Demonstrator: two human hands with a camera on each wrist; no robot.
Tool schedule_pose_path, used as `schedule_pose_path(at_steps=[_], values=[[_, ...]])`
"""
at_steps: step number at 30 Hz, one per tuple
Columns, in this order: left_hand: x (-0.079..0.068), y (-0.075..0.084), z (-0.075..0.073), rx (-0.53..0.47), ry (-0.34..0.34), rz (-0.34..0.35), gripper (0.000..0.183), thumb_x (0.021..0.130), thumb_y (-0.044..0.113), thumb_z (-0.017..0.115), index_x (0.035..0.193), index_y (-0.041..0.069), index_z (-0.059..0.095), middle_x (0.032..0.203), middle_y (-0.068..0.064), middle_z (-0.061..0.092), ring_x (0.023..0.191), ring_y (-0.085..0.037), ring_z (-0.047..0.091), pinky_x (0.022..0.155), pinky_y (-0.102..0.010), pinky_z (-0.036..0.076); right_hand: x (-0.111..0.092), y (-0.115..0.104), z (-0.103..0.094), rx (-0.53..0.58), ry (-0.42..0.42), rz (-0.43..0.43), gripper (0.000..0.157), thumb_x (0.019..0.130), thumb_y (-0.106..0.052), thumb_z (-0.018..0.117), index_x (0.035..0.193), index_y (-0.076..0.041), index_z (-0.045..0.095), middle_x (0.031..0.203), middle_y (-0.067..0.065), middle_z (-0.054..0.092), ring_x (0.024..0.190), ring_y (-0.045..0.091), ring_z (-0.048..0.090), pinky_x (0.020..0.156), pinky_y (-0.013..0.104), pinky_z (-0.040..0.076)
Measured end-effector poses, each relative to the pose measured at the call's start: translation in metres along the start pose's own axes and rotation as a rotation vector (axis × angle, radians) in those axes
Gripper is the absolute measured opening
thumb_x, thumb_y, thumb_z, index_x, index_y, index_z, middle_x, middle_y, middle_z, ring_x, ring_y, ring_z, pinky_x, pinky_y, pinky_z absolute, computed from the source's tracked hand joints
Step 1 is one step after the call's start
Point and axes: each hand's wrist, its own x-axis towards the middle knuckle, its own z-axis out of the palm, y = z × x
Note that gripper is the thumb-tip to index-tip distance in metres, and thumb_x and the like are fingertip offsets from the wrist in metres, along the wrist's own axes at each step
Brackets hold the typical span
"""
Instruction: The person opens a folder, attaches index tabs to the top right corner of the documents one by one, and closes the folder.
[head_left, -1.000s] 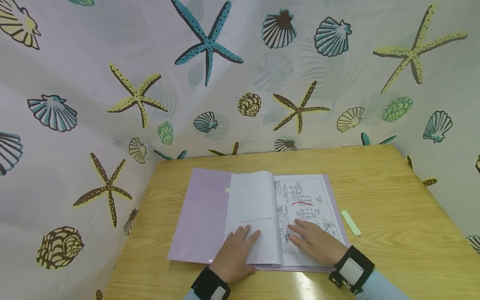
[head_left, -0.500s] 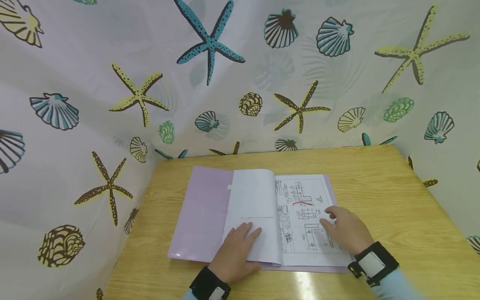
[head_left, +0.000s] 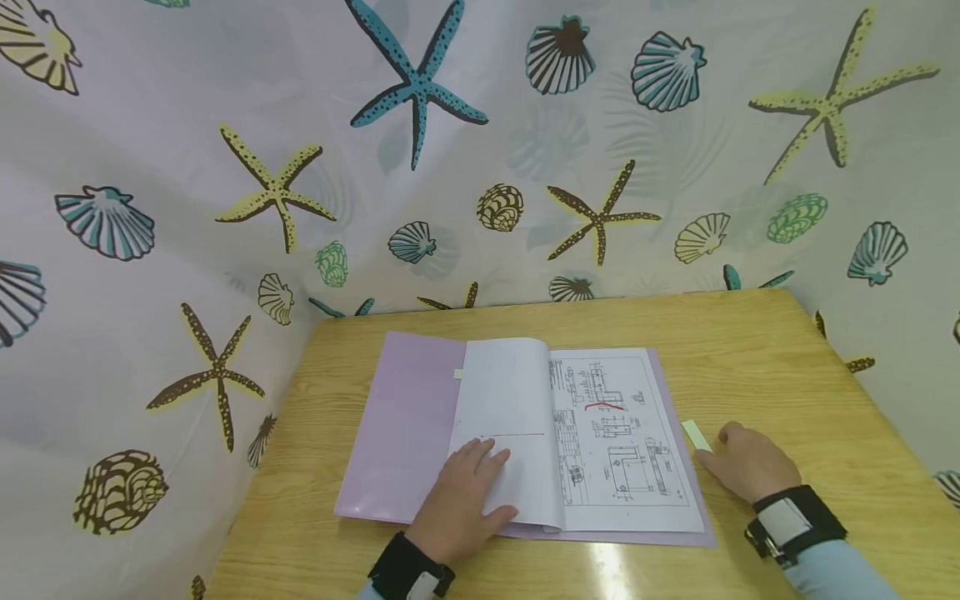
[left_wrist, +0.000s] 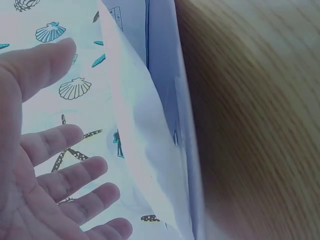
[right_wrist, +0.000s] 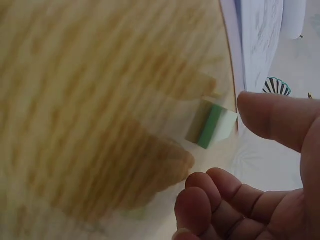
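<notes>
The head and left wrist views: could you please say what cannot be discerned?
Head: lettering on the technical drawing, too small to read.
Head: near end of the pale green strip, behind the right hand.
Left wrist: rest of the left hand, cut off by the left edge.

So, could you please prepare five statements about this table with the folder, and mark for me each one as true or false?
1. The purple folder lies open on the table. True.
2. The left grip is over the page with drawings. False: it is over the mostly white left page.
3. There is a red mark on the page with drawings. True.
4. The pale green strip lies to the left of the folder. False: it lies to the right of it.
5. The right grip is close to the pale green strip. True.
</notes>
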Motion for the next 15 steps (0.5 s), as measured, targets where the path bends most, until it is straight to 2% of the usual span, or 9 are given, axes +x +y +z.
schedule_pose_path(at_steps=[4, 9, 15], values=[[0.0002, -0.0003, 0.0005, 0.001, 0.012, 0.000, 0.071, 0.081, 0.048, 0.069, 0.138, 0.016, 0.043, 0.142, -0.011, 0.041, 0.133, -0.029, 0.029, 0.106, -0.050, 0.030, 0.0007, 0.0001, 0.0027, -0.008, 0.006, -0.006, 0.056, 0.083, -0.036, 0.064, 0.101, 0.016, 0.054, 0.078, 0.025, 0.060, 0.060, 0.025, 0.050, 0.050, 0.039, 0.046], [-0.0003, -0.0009, 0.0030, 0.024, 0.029, 0.014, 0.071, 0.081, 0.049, 0.069, 0.138, 0.015, 0.044, 0.140, -0.011, 0.044, 0.132, -0.030, 0.030, 0.106, -0.049, 0.031, -0.0018, -0.0035, 0.0022, 0.020, -0.014, -0.019, 0.047, 0.084, -0.030, 0.061, 0.098, 0.014, 0.054, 0.068, 0.011, 0.054, 0.055, 0.021, 0.048, 0.045, 0.033, 0.038], [-0.0012, -0.0014, 0.0044, 0.028, 0.035, 0.012, 0.070, 0.081, 0.049, 0.069, 0.138, 0.016, 0.044, 0.140, -0.010, 0.044, 0.133, -0.030, 0.029, 0.106, -0.049, 0.031, 0.0001, -0.0051, 0.0050, 0.024, -0.036, -0.015, 0.036, 0.084, -0.025, 0.060, 0.092, 0.010, 0.057, 0.065, 0.006, 0.052, 0.055, 0.019, 0.047, 0.045, 0.030, 0.036]])
